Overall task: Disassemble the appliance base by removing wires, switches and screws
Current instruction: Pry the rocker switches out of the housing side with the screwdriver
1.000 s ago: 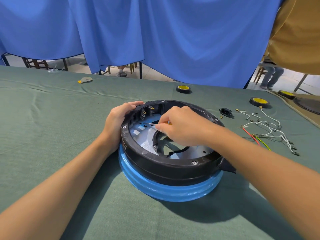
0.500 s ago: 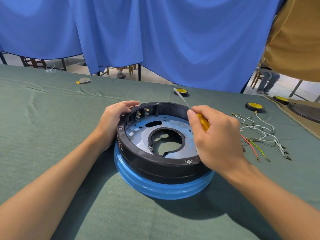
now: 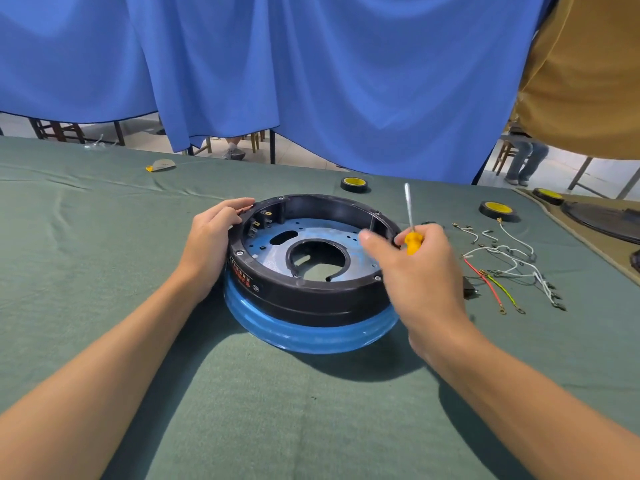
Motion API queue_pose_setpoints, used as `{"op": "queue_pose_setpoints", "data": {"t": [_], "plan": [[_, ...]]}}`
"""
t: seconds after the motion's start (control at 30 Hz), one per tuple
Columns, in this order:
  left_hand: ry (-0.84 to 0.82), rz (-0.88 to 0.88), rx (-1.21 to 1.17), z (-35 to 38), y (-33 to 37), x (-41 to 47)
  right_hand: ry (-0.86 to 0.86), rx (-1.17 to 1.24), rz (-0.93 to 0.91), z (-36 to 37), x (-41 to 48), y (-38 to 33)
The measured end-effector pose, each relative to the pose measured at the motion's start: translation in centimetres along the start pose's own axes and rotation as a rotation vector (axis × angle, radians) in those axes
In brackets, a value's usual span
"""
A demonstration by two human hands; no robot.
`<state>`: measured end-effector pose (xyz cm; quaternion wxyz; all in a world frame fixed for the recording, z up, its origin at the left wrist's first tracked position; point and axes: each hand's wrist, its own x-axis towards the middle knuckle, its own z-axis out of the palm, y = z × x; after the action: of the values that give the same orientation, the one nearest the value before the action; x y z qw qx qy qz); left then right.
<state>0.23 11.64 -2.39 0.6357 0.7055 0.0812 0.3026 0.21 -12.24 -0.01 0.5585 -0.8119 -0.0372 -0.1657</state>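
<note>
Moved: the right hand [image 3: 415,268] had come up out of the ring and across to its right rim, and the screwdriver [image 3: 412,243] had swung from pointing down inside to shaft upward; the left hand [image 3: 211,237] stayed put.
Appliance base [image 3: 311,303]: sat near the middle of the table [image 3: 104,271], open side up, a black ring on a blue lower band with a plate and round hole inside.
Switch terminals [image 3: 258,223]: still fixed inside the far-left wall.
Left fingers: curled over the far-left rim, gripping the base.
Right fingers: closed round the yellow handle, over the right rim.
Handling: it looked like stiff moulded plastic, fairly light and likely to slide on the cloth; the smooth blue band would be slippery. The black rim seemed the best hold, beside the part being worked, clear of the terminals.
Wires [image 3: 509,268]: lay loose toward the right edge.
Tape rolls [image 3: 354,184]: lay along the far edge.
Count: one base, one screwdriver, two screw heads plain on the near rim, three tape rolls, one red wire, one yellow-green wire, several white ones too tangled to number.
</note>
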Motion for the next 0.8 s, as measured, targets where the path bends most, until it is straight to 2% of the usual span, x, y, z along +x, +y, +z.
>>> {"op": "queue_pose_setpoints", "data": {"t": [0.2, 0.33, 0.57, 0.8], "plan": [[0.035, -0.037, -0.003, -0.6, 0.1, 0.0, -0.065, 0.027, -0.003, 0.3, 0.7, 0.7], [0.098, 0.006, 0.016, -1.3, 0.2, -0.1, -0.096, 0.075, -0.029, 0.0, 3.0, 1.4], [0.236, 0.042, 0.007, -1.2, 0.5, -0.1, 0.044, -0.125, -0.024, 0.0, 3.7, 1.3], [0.24, -0.014, -0.027, -1.1, 0.4, 0.4, -0.015, -0.16, -0.211, -0.3, 2.1, 1.4]]}}
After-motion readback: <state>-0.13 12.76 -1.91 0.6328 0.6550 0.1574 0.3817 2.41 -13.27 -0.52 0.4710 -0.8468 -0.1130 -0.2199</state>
